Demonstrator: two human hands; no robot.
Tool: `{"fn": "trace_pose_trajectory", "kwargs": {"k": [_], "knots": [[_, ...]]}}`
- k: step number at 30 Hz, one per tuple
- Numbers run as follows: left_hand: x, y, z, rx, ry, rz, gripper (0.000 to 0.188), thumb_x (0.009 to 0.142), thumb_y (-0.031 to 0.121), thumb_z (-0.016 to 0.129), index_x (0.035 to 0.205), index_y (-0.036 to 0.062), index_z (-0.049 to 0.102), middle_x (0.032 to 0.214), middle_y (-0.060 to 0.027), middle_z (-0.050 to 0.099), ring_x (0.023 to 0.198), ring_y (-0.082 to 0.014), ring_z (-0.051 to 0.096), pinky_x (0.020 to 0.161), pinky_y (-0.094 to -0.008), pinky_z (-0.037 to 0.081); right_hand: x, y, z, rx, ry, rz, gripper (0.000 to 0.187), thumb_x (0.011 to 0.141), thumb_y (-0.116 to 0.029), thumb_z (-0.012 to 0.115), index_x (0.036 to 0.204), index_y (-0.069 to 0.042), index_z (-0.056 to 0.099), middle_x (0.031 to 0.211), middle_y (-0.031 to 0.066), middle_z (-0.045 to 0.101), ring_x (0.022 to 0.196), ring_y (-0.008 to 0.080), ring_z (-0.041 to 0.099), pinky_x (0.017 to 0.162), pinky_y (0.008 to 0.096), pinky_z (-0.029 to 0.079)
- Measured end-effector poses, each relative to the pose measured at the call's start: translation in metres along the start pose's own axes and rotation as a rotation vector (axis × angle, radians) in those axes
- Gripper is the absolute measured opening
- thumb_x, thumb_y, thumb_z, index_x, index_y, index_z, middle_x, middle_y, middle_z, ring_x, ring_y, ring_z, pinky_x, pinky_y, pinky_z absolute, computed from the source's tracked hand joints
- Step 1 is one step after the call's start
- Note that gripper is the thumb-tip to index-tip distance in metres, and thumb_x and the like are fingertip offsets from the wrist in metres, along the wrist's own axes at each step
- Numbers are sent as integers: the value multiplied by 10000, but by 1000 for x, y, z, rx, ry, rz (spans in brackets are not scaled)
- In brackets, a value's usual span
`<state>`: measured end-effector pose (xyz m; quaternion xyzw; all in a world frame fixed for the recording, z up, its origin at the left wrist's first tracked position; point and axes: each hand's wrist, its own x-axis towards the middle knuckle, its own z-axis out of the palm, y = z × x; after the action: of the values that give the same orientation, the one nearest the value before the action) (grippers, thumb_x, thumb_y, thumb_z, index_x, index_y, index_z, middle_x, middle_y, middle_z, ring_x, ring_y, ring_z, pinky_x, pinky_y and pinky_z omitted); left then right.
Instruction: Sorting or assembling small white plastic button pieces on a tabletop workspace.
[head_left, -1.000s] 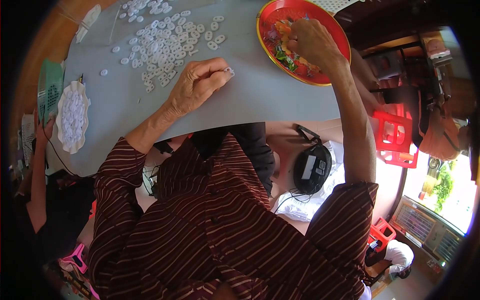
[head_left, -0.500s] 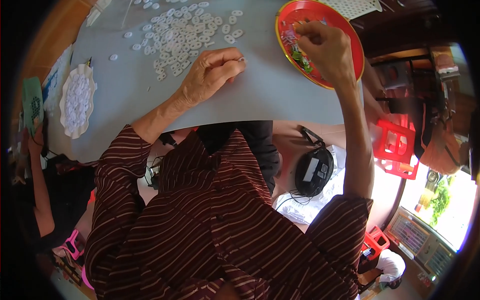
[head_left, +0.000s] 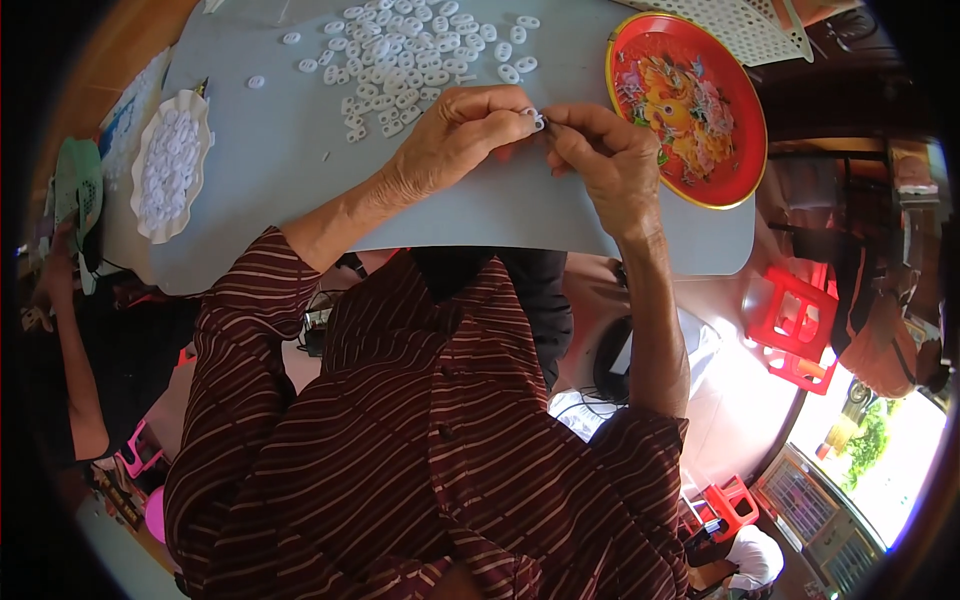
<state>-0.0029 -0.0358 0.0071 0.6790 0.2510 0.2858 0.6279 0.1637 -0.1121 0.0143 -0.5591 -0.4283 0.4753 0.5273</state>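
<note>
Over the grey table (head_left: 450, 215), my left hand (head_left: 470, 130) pinches a small white plastic piece (head_left: 536, 119) with holes in it. My right hand (head_left: 610, 160) meets it from the right, its thumb and forefinger pressed together at the edge of that piece. Whatever the right fingers hold is too small to make out. Beyond my left hand lies a loose spread of similar white oval two-holed pieces (head_left: 405, 60). To the right of my right hand is a round red tray (head_left: 738, 150) with a gold rim and a flower-and-fish print.
A scalloped white dish (head_left: 140, 190) heaped with small white parts stands at the table's left. Behind the red tray is a cream perforated basket (head_left: 745, 30). At far left, another person's arm (head_left: 75, 350) is near a green fan-like object (head_left: 78, 185). Red stools (head_left: 795, 315) stand at right.
My right hand has left the red tray and come to the white piece in my left hand. The view has shifted slightly, and the tray's printed middle is now uncovered.
</note>
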Motion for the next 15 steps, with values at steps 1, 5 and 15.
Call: {"fn": "trace_pose_trajectory", "kwargs": {"k": [1,5,15], "knots": [[0,0,0,5,-6,4,188,871,164,527,757,21,567,634,30,475,623,-51,435,583,-219,373,0,0,1,-6,-14,-16,141,834,-17,590,946,43,651,723,45,640,643,75,583,581,218,489],[-1,4,0,-78,9,-57,181,874,164,524,780,18,578,653,22,501,641,-52,448,605,-220,382,2,2,4,2,0,-52,120,830,-15,591,922,33,653,733,41,648,651,78,593,596,219,495],[0,-1,0,10,2,24,212,880,196,546,817,6,612,694,-2,564,677,-66,510,646,-217,425,-4,-10,6,-349,2,-109,137,766,0,602,891,11,656,719,26,661,651,57,590,618,206,487]]}}
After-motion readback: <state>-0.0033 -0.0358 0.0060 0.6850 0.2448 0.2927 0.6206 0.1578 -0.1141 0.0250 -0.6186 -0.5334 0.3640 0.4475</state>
